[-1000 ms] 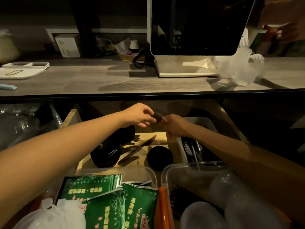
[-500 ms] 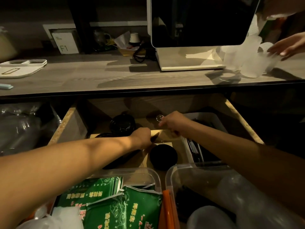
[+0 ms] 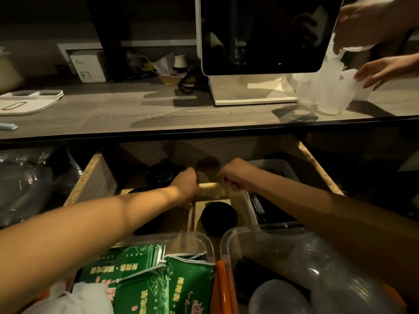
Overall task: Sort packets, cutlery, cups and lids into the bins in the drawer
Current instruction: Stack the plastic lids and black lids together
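Both my hands are curled into loose fists deep in the open drawer (image 3: 317,165), close together with a gap between them: my left hand (image 3: 184,185) on the left of the gap, my right hand (image 3: 235,175) on the right. Between the two, something pale and see-through, a clear film or wrapper (image 3: 215,189), seems to stretch from one fist to the other, and my fingers look pinched on its ends, though the light is dim and the blur too strong for me to tell what it really is or how firmly I hold it. Just behind my left hand sits a stack of round black lids (image 3: 161,175), partly hidden by my knuckles. Just below the gap, nearer to me, another black lid (image 3: 218,218) lies flat on the drawer floor. To the right of my right wrist a pale bin (image 3: 292,172) holds dark cutlery (image 3: 269,207), most of it lost in shadow under my forearm. Closer to me, a clear bin (image 3: 192,240) carries green packets (image 3: 145,277), and beside it a second clear bin (image 3: 229,243) holds cloudy plastic cups (image 3: 326,268), cut off by the bottom edge. Above the drawer, on the grey counter (image 3: 136,112), stand frosted cups (image 3: 331,96), and another person's hands (image 3: 383,71) reach among them from the right, partly out of view.
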`<state>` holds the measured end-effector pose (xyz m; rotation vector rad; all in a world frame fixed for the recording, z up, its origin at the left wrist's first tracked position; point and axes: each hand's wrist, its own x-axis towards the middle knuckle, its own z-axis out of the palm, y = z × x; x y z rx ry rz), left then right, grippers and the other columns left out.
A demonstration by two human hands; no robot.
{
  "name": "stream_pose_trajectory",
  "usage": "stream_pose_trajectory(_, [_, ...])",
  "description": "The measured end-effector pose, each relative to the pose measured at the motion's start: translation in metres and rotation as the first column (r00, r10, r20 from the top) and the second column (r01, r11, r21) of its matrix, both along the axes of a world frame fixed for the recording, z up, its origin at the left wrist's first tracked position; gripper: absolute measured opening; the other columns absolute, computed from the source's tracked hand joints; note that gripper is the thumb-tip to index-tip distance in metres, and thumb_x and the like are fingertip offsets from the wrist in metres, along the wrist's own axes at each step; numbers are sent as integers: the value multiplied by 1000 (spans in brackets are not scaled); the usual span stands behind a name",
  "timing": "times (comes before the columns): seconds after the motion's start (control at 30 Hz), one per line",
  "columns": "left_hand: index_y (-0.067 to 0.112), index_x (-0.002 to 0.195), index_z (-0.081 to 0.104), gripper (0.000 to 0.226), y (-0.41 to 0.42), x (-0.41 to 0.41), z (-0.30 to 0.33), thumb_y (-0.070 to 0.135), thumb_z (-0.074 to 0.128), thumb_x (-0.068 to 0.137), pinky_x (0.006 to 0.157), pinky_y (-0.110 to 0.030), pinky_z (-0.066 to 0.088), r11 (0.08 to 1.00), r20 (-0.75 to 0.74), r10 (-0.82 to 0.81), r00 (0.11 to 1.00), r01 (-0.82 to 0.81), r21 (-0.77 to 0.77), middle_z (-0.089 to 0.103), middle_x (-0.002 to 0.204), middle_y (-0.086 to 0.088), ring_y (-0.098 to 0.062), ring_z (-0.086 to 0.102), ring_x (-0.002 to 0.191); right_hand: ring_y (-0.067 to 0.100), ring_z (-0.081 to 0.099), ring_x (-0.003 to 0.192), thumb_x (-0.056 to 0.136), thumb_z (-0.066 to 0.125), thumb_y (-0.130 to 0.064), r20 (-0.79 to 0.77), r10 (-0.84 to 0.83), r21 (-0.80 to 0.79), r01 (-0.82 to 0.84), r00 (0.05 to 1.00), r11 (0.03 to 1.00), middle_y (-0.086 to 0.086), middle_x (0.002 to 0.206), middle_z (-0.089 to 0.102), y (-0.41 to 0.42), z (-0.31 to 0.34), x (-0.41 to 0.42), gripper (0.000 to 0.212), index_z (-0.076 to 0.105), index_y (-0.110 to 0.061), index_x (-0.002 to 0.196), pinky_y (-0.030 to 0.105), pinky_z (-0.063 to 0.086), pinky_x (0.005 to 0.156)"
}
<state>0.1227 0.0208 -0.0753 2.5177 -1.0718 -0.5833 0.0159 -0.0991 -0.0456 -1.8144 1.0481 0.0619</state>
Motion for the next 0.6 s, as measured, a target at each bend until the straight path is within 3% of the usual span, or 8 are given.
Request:
stream_pose_trajectory(0.07, [7,137,39,43,5,4,18,9,57,98,73,-41,60,981,-157,63,986,-90,-171,64,110,-19,-31,69,93,19,57,70,95,57,-19,-82,80,-173,-93,993,981,9,89,58,1,-4,2,17,61,-5,103,27,47,59])
stream_pose_trajectory(0.13, [16,137,39,41,13,5,40,8,54,100,55,-31,57,937,-328,76,942,-180,-300,65,101,-17,-26,70,80,25,62,94,93,60,-20,-173,153,-349,-205,973,914,11,104,62,3,-12,4,27,61,-2,113,27,48,73])
stream_pose_trajectory(0.2, [6,114,55,13,23,6,57,6,51,102,55,-29,58,885,-413,50,909,-232,-403,66,91,-15,-20,69,69,25,59,90,87,67,-15,-214,188,-419,-264,959,869,11,99,60,11,-20,4,32,62,2,114,25,45,65])
stream_pose_trajectory(0.23, [8,99,60,11,29,6,62,6,50,102,56,-29,58,856,-446,44,894,-265,-445,64,85,-13,-17,67,63,24,58,88,86,69,-14,-248,200,-435,-294,948,851,11,97,60,14,-25,4,32,62,2,113,26,44,64])
stream_pose_trajectory(0.3, [12,93,60,17,40,8,67,8,48,104,49,-23,54,802,-542,68,838,-369,-469,60,79,-9,-12,60,53,27,62,95,85,72,-19,-294,215,-457,-335,931,824,13,107,63,18,-34,7,38,61,1,115,28,45,69])
stream_pose_trajectory(0.37, [12,107,57,12,50,11,70,10,45,105,39,-18,44,776,-598,84,797,-429,-462,55,76,-7,-9,51,45,28,64,102,82,75,-27,-306,214,-463,-342,927,817,13,114,65,19,-41,12,44,61,-1,115,31,49,75])
stream_pose_trajectory(0.47, [12,119,56,18,57,14,70,12,43,106,35,-17,34,784,-654,74,753,-449,-429,51,73,-6,-9,42,44,27,65,98,83,74,-26,-324,193,-465,-333,926,820,13,108,66,16,-43,15,39,64,0,110,32,53,80])
stream_pose_trajectory(0.6, [12,125,56,23,64,15,76,14,43,106,36,-17,36,812,-666,41,745,-414,-412,53,73,-5,-8,44,45,27,62,98,88,68,-26,-372,221,-441,-381,901,813,12,96,60,16,-45,20,36,63,3,108,30,48,74])
